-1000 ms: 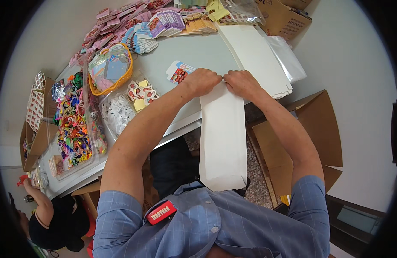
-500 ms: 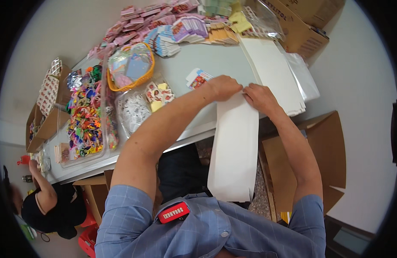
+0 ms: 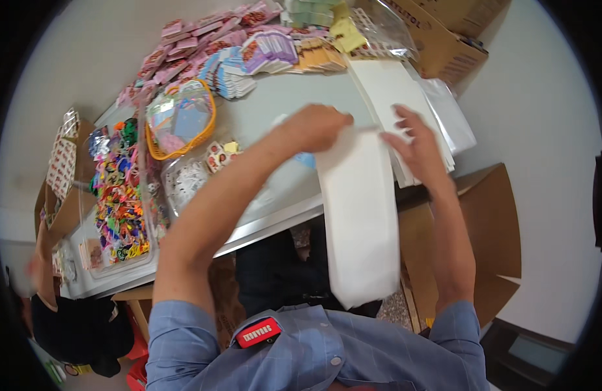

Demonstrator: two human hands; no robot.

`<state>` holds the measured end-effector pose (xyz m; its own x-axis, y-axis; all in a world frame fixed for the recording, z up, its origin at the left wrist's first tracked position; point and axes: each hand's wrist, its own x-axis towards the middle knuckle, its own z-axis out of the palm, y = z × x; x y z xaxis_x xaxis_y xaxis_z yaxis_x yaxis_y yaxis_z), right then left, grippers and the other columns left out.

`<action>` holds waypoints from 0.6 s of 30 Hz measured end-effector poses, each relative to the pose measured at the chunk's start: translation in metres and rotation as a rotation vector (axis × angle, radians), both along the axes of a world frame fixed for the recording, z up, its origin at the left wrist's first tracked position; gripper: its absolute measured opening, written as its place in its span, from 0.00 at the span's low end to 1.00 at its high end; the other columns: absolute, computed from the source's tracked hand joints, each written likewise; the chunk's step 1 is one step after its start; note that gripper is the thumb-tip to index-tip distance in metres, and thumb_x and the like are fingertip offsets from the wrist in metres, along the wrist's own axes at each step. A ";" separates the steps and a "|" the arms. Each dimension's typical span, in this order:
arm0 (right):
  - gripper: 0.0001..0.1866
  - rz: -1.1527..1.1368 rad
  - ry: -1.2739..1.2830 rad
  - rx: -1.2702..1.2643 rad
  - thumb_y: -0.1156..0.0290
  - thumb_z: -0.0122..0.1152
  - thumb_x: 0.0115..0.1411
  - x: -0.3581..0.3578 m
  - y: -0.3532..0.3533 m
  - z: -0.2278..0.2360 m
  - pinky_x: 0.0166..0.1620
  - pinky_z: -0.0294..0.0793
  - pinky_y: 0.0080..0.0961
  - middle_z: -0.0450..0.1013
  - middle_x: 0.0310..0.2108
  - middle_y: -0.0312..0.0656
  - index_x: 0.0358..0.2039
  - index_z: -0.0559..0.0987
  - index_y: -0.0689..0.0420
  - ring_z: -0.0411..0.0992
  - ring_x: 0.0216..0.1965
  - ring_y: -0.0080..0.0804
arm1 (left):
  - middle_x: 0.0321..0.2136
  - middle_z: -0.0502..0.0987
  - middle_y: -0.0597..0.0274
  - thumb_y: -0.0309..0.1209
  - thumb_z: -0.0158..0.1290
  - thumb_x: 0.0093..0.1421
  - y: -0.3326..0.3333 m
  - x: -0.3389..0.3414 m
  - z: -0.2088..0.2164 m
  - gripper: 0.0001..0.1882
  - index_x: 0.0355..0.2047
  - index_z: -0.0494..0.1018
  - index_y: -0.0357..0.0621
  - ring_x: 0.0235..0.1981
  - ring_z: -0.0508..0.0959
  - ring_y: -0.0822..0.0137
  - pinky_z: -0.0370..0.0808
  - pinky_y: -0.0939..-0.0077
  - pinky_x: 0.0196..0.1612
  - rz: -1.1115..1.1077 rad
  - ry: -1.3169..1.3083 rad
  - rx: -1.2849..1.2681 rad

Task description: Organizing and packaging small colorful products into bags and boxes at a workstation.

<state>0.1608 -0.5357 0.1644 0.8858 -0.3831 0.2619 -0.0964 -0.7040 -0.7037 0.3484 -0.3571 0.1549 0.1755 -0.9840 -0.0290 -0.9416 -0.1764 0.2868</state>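
My left hand is closed on the upper left corner of a long white sheet, which hangs down over the table's front edge toward my lap. Whether it is a single sheet or a flat bag, I cannot tell. My right hand is at its upper right corner with the fingers spread, holding nothing. Behind that hand lies a stack of similar white sheets. A small printed card on the table is mostly hidden behind my left hand and wrist.
Pink packets and fanned cards line the back. At left are a yellow basket and a clear bin of colourful small toys. Clear plastic bags lie at right, above an open carton. A co-worker is at far left.
My right hand has let go of the sheet's top edge and opened, moving right. My left hand has shifted slightly left with the sheet. The view has turned a little.
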 end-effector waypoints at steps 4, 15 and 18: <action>0.18 -0.036 -0.175 0.219 0.66 0.62 0.65 -0.091 0.040 0.114 0.44 0.76 0.24 0.78 0.43 0.51 0.48 0.78 0.68 0.77 0.39 0.30 | 0.32 0.81 0.43 0.25 0.50 0.54 0.062 0.015 0.059 0.22 0.52 0.74 0.38 0.35 0.82 0.48 0.78 0.56 0.39 0.167 0.227 -0.299; 0.46 -0.142 -0.399 0.797 0.52 0.55 0.69 -0.151 0.087 0.017 0.47 0.78 0.30 0.65 0.62 0.52 0.74 0.43 0.61 0.74 0.54 0.39 | 0.63 0.65 0.43 0.19 0.43 0.55 0.121 -0.141 0.003 0.44 0.72 0.44 0.34 0.61 0.70 0.57 0.67 0.66 0.63 0.646 0.946 -1.064; 0.38 -0.374 -0.739 0.647 0.69 0.50 0.69 -0.115 0.071 0.020 0.62 0.68 0.35 0.59 0.67 0.49 0.74 0.44 0.59 0.63 0.64 0.38 | 0.61 0.67 0.41 0.22 0.52 0.62 0.133 -0.206 -0.032 0.46 0.73 0.36 0.36 0.58 0.73 0.59 0.71 0.67 0.59 0.717 1.142 -0.977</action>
<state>0.0463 -0.4645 0.1847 0.3856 -0.8590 0.3368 0.3770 -0.1864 -0.9072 0.1419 -0.2239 0.1232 0.8929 -0.4420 0.0853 0.0040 0.1973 0.9803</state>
